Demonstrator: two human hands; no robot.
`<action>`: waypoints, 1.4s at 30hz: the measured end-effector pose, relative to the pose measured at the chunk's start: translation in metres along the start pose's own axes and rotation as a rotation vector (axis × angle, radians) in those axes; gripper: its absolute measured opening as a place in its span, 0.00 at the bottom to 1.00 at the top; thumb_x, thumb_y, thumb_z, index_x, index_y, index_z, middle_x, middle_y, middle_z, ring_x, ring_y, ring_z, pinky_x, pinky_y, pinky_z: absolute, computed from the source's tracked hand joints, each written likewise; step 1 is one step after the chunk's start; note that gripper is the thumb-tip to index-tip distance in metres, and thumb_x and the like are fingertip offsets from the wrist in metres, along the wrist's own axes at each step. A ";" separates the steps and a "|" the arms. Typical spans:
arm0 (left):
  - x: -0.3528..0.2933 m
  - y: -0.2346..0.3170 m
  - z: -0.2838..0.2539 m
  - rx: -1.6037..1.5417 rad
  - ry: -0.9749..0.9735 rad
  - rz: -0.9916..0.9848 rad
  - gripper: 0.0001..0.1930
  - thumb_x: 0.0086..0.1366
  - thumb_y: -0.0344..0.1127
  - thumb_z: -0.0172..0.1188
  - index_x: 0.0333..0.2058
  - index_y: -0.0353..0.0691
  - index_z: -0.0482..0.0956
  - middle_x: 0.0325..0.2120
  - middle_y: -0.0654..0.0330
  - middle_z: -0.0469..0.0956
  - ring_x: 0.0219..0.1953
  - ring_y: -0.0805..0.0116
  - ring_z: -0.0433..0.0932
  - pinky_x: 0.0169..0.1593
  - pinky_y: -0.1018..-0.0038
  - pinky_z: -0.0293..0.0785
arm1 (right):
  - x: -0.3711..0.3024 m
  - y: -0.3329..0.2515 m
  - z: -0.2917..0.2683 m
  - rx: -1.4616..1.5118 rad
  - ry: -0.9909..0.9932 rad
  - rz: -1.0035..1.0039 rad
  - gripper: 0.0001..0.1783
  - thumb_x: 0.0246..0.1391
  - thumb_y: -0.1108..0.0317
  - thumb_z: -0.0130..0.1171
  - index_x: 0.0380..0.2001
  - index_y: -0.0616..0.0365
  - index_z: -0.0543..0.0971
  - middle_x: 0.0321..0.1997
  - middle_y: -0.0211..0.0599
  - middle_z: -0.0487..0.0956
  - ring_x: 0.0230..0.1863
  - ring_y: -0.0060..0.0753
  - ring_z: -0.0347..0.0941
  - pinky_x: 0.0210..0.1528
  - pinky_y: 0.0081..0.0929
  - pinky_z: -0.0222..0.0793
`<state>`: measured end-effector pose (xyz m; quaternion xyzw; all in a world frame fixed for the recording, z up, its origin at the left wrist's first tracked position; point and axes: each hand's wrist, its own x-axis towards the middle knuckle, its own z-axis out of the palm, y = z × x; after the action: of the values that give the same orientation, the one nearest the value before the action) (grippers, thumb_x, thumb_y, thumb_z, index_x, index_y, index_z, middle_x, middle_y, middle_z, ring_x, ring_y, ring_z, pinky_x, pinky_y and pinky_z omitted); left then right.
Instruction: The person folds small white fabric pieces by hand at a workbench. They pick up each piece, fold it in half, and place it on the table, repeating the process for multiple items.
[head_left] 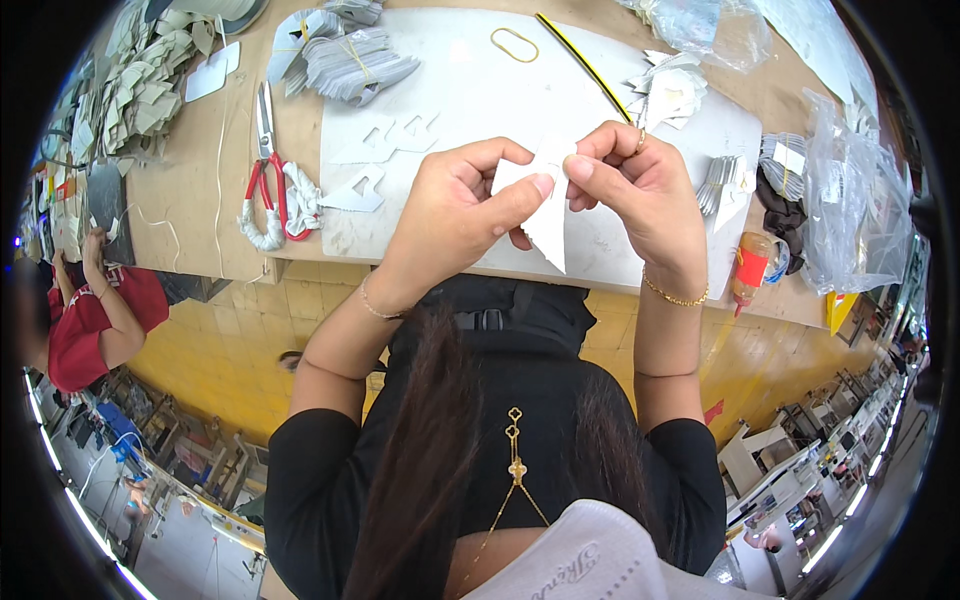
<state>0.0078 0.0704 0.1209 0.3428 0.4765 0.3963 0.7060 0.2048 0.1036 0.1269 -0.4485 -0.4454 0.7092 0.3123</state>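
In front of me, over the near part of a white work board [460, 90], both my hands hold a small white cut piece [545, 228] of sheet material with a pointed lower end. My left hand [450, 215] is closed on its left side, thumb lying flat across the front. My right hand [640, 190] pinches the upper right edge between thumb and fingers; some of those fingertips are hidden. Several flat white cut-outs [375, 140] with openings lie on the board left of my hands. Beyond my right hand sits a small pile of white pieces [672, 88].
Red-handled scissors [265, 175] lie to the left. Banded grey pieces [355, 65], a rubber band [535, 50] and a black-and-yellow strip [585, 68] are farther back. On the right are a red-labelled bottle [750, 265] and clear plastic bags [845, 200]. A person in red [110, 320] works at far left.
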 end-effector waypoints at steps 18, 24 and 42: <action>-0.008 -0.014 0.013 0.051 0.087 0.241 0.07 0.67 0.28 0.60 0.39 0.30 0.77 0.28 0.57 0.81 0.26 0.77 0.77 0.29 0.79 0.75 | -0.007 -0.007 0.009 -0.096 0.021 -0.070 0.10 0.59 0.68 0.63 0.28 0.56 0.74 0.25 0.24 0.73 0.26 0.15 0.69 0.31 0.16 0.66; -0.003 -0.012 0.005 0.094 0.020 0.176 0.08 0.68 0.30 0.59 0.40 0.29 0.77 0.29 0.57 0.81 0.26 0.76 0.78 0.28 0.79 0.77 | -0.002 0.000 0.001 -0.076 -0.018 0.006 0.11 0.57 0.67 0.66 0.28 0.57 0.73 0.25 0.24 0.73 0.27 0.14 0.68 0.31 0.15 0.65; -0.005 -0.003 0.003 -0.181 -0.020 0.001 0.12 0.68 0.35 0.61 0.37 0.27 0.80 0.24 0.58 0.80 0.23 0.73 0.81 0.28 0.81 0.77 | -0.016 0.011 0.008 0.188 0.093 -0.143 0.32 0.52 0.82 0.64 0.56 0.55 0.61 0.35 0.34 0.77 0.38 0.19 0.72 0.42 0.17 0.69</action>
<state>0.0105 0.0639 0.1212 0.2815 0.4315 0.4346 0.7387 0.2030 0.0829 0.1243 -0.4167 -0.3926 0.7023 0.4230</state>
